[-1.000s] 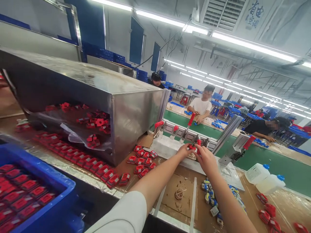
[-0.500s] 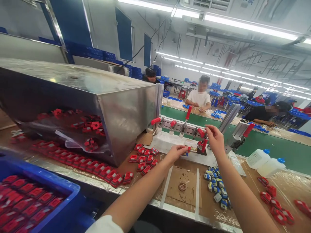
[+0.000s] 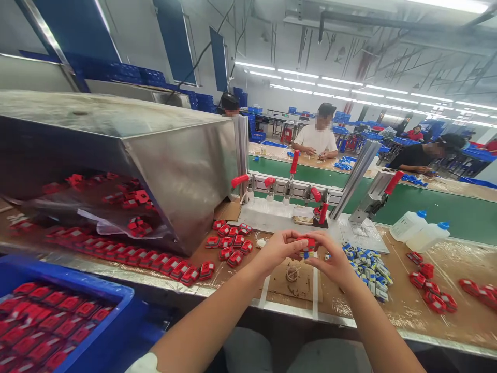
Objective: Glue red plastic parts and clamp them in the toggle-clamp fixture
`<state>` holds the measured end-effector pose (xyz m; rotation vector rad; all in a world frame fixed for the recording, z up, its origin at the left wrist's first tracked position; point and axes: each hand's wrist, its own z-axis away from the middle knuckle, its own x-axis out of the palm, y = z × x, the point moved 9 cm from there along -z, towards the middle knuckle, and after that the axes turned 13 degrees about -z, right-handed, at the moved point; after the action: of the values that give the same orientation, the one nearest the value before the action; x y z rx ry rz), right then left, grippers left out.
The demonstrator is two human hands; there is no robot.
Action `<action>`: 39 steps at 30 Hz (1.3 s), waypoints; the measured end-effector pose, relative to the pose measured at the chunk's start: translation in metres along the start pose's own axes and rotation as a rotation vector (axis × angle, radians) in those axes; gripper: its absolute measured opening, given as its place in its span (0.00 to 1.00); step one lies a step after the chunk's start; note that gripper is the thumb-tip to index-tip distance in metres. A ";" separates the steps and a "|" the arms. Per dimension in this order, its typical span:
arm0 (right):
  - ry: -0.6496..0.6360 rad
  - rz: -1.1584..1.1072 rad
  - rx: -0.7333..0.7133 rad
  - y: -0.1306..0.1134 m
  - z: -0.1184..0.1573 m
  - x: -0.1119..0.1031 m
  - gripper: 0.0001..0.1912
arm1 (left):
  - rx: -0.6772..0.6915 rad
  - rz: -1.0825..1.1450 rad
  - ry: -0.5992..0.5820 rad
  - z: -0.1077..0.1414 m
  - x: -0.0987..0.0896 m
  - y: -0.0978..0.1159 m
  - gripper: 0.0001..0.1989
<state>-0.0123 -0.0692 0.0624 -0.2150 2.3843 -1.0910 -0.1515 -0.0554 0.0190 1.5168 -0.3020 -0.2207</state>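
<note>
In front of the fixture, both hands meet around a small red plastic housing (image 3: 308, 243) with a blue-and-yellow part showing at its lower side. My left hand (image 3: 280, 253) grips it from the left, fingers closed. From the right, my right hand (image 3: 330, 258) pinches it between thumb and fingers. Behind them stands the clamp fixture (image 3: 276, 187) with red-handled toggle clamps, one handle (image 3: 294, 161) upright. Just right of my right hand lies a pile of small blue, white and yellow parts (image 3: 368, 272). Several red housings (image 3: 229, 242) sit to the left.
A big metal bin (image 3: 182, 171) of red parts fills the left, with a blue crate (image 3: 128, 296) of red housings below. Two plastic bottles (image 3: 407, 225) and more red housings (image 3: 427, 282) are at right. A green conveyor (image 3: 435, 207) separates me from co-workers (image 3: 316, 137).
My right hand has left the clamp at the fixture's right end and joined my left on the housing. The left hand has drawn the housing back from the fixture, nearer to me.
</note>
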 end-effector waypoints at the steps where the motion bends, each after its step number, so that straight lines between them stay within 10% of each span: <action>1: 0.002 -0.019 0.013 0.002 0.002 -0.001 0.27 | 0.000 -0.006 -0.010 -0.001 0.003 0.000 0.26; 9: 0.305 -0.575 0.354 0.051 0.051 -0.007 0.25 | -0.010 -0.185 -0.072 -0.020 0.029 -0.013 0.29; 18: 0.758 -0.997 0.579 0.092 0.140 -0.012 0.27 | 0.173 -1.334 0.018 -0.141 -0.046 -0.029 0.47; 27: 0.819 -0.992 0.659 0.089 0.195 -0.007 0.27 | 0.120 -1.520 -0.120 -0.200 -0.045 -0.047 0.49; 32: 0.848 -0.894 0.550 0.092 0.200 -0.067 0.26 | 0.200 -1.635 -0.062 -0.159 -0.043 -0.041 0.45; 39: 1.158 -0.828 0.200 0.128 0.175 -0.220 0.25 | 0.392 -1.661 -0.092 -0.076 0.007 0.003 0.42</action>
<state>0.2742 -0.0255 -0.0453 -0.6901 3.2121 -2.2965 -0.1195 0.0145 0.0205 1.7985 0.9859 -1.5906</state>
